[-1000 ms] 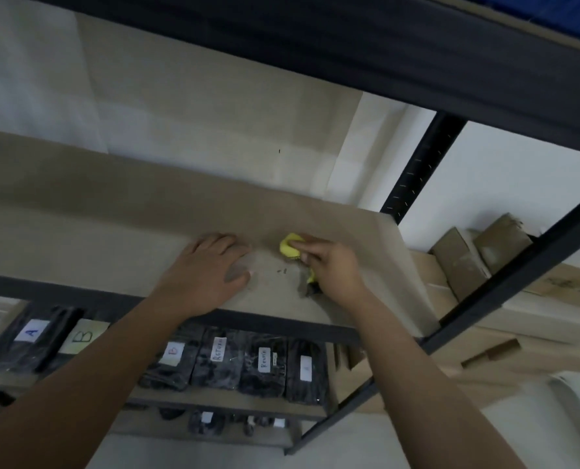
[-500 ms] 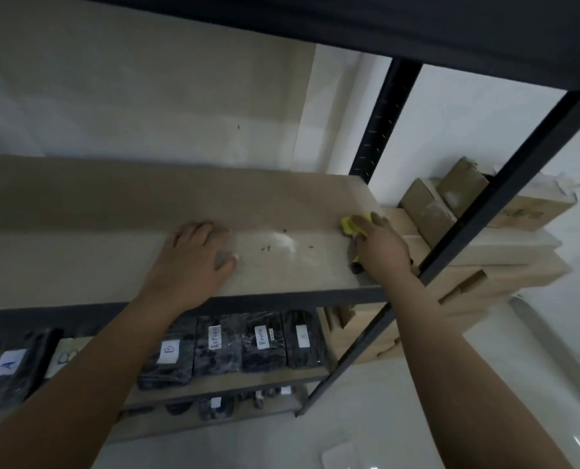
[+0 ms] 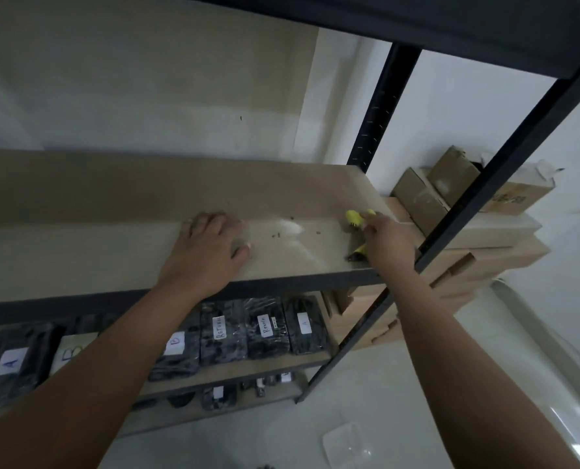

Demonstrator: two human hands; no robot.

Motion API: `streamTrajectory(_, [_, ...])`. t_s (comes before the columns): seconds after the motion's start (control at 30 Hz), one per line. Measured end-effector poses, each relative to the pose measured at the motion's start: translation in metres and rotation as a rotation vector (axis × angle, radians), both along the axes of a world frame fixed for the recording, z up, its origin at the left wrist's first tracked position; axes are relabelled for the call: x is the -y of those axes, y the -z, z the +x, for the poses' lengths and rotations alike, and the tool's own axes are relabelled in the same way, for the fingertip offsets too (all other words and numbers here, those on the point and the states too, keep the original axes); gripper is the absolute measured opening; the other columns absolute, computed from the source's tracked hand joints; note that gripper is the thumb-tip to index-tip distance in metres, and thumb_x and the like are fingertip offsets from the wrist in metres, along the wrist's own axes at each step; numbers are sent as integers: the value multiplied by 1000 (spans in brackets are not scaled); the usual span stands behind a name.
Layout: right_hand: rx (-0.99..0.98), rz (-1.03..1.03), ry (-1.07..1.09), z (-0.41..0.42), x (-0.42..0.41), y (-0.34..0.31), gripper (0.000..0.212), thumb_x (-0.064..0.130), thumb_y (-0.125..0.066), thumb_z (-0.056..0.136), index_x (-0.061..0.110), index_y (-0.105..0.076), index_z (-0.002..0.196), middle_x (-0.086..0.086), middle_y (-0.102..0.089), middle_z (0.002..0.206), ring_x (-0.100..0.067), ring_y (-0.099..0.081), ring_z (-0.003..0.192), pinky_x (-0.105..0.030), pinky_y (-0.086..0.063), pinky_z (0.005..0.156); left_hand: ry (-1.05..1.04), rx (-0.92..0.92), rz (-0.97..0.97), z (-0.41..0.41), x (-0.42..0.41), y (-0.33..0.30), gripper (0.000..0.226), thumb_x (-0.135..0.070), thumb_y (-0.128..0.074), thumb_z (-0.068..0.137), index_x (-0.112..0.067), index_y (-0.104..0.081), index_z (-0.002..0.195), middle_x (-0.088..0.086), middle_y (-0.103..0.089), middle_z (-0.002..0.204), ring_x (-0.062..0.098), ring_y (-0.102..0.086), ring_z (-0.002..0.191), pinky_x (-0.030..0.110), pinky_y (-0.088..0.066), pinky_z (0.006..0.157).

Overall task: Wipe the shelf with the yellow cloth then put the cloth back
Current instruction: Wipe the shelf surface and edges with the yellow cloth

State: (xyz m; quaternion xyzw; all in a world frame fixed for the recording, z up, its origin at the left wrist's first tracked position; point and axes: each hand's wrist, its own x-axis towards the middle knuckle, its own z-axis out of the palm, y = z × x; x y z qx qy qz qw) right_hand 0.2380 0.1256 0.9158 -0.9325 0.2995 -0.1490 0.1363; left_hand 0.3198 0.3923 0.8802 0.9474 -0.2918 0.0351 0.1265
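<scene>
The yellow cloth (image 3: pixel 355 219) lies bunched at the right end of the shelf (image 3: pixel 112 238), right of centre in the frame, mostly hidden under the right hand (image 3: pixel 388 240). Yellow shows above the hand and again at its lower left, so its long axis seems to run from the shelf's front edge towards the back. The right fingers (image 3: pixel 371 220) curl over it, holding it against the board. The left hand (image 3: pixel 207 245) rests flat at mid-frame, fingers spread and relaxed. The shelf is a matte beige board in a black metal frame, with dark specks beside a pale smear. Below, black plastic-wrapped packs (image 3: pixel 266 328) carry white labels; "A", "B" and "Return" can be read. Brown cardboard boxes (image 3: pixel 427 201) are stacked at right.
</scene>
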Motion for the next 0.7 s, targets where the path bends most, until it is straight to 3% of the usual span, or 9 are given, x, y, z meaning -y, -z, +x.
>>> streamTrajectory(0.1, [-18, -77, -28, 5, -22, 9, 32, 11, -41, 95, 18, -57, 123, -16, -60, 118, -34, -60, 97, -38, -50, 72, -2, 3, -7, -1, 0, -1, 52, -46, -29, 95, -23, -32, 141, 7, -33, 149, 28, -21, 138, 45, -13, 115])
streamTrajectory(0.27, [164, -28, -275, -8, -89, 18, 31, 14, -48, 93, 19, -61, 121, -9, -62, 125, -31, -61, 104, -38, -49, 82, 4, -13, -19, -3, -1, -5, 52, -46, -30, 95, -23, -32, 142, 6, -32, 149, 27, -20, 139, 44, -12, 116])
streamTrajectory(0.37, [251, 133, -240, -8, -75, 13, 32, 20, -48, 95, 21, -58, 125, -14, -71, 93, -27, -60, 71, -31, -45, 60, 21, -37, -5, -3, -1, -6, 53, -46, -28, 95, -25, -27, 144, 5, -26, 152, 26, -14, 141, 43, -8, 117])
streamTrajectory(0.43, [244, 134, -164, 0, -42, 10, 33, 22, -45, 96, 19, -56, 127, -13, -68, 86, -23, -55, 65, -26, -39, 51, 26, -50, 7, -1, -3, -4, 54, -47, -26, 95, -25, -24, 145, 5, -22, 154, 25, -11, 142, 43, -6, 117])
streamTrajectory(0.53, [77, 14, -112, 18, 4, 11, 34, 23, -40, 98, 21, -53, 129, -14, -64, 113, -31, -61, 85, -34, -50, 68, 17, -39, 10, 0, -3, -1, 56, -48, -24, 95, -26, -21, 146, 5, -19, 155, 24, -9, 143, 42, -5, 118])
streamTrajectory(0.7, [-135, -95, -154, 64, 38, 13, 41, 20, -34, 97, 26, -41, 137, -10, -47, 140, -32, -50, 120, -36, -44, 89, 5, -22, 21, 2, -3, 4, 56, -49, -22, 95, -27, -19, 146, 3, -18, 156, 22, -8, 144, 41, -6, 117])
